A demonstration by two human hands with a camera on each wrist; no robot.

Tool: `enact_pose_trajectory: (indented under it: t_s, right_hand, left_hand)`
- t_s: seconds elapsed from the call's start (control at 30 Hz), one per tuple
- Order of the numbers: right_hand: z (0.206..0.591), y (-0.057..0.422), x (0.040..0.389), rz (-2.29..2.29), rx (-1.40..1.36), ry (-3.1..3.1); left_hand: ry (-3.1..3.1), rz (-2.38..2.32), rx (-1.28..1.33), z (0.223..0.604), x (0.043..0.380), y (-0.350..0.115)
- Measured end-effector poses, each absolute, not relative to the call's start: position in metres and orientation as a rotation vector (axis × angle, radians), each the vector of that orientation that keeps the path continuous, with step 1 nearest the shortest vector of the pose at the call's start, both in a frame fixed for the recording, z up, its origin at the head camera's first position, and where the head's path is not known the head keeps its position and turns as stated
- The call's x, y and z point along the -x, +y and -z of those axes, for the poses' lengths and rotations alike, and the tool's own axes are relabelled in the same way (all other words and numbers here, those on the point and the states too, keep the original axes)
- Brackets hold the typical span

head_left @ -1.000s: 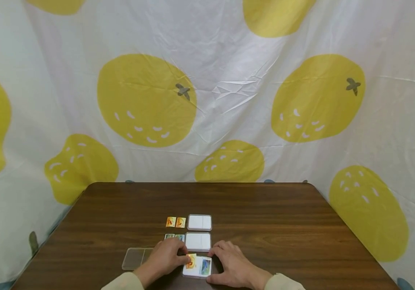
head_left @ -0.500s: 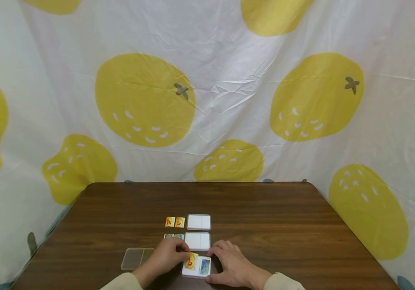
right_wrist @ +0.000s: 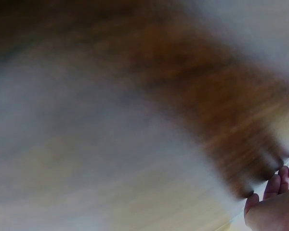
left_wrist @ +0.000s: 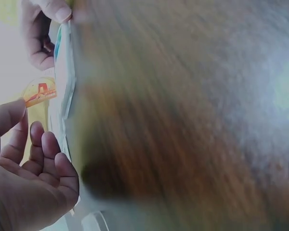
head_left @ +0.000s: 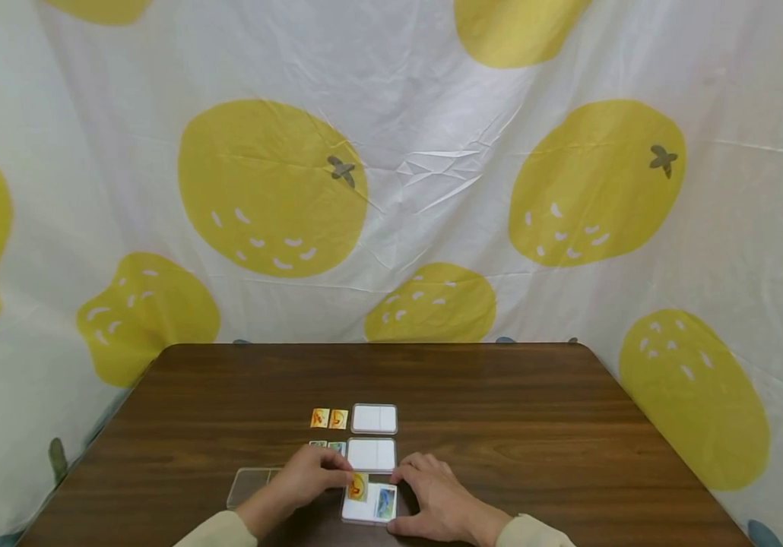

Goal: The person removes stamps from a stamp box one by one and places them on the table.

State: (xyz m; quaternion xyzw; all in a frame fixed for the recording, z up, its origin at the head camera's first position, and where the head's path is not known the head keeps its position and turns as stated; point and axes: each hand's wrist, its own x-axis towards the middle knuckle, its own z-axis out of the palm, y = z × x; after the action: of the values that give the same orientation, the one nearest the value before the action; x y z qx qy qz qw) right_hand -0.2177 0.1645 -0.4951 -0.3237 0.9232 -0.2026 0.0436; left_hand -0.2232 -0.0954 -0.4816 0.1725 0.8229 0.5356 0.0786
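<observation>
Between thumb and forefinger my left hand [head_left: 302, 477] pinches a small orange-and-yellow stamp [head_left: 357, 488]. The stamp overlaps the upper left of a flat case with a white insert [head_left: 367, 513]. On the right half of that insert lies a blue-green stamp [head_left: 385, 503]. My right hand [head_left: 438, 497] holds the case at its right side, forefinger near the far corner and thumb at the near corner. In the left wrist view the orange stamp [left_wrist: 42, 90] is tilted, gripped by one edge, and the other fingers curl loosely below. The right wrist view is mostly blurred, with curled fingers [right_wrist: 274, 185] at its lower right.
Two more white-backed cases [head_left: 371, 456] lie in line beyond the held one. Left of them are two orange stamps [head_left: 329, 418] and two green-blue ones [head_left: 337, 447], the latter partly hidden. A clear lid [head_left: 244, 486] lies partly behind my left hand.
My left hand has drawn slightly leftward, and the pinched orange stamp has shifted a little up and left over the case. The right hand and the case have stayed nearly still.
</observation>
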Motion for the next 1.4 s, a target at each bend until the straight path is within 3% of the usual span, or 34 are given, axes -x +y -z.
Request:
enact_pose_trajectory:
  t_s: [0.87, 1.4]
  right_hand:
    - [0.494, 0.164, 0.216, 0.608, 1.032, 2.849]
    - [0.495, 0.164, 0.217, 0.589, 1.002, 2.839]
  left_hand:
    - [2.576, -1.505, -0.356, 0.47, 0.214, -0.148]
    - [2.925, -1.208, -0.268, 0.479, 0.202, -0.143]
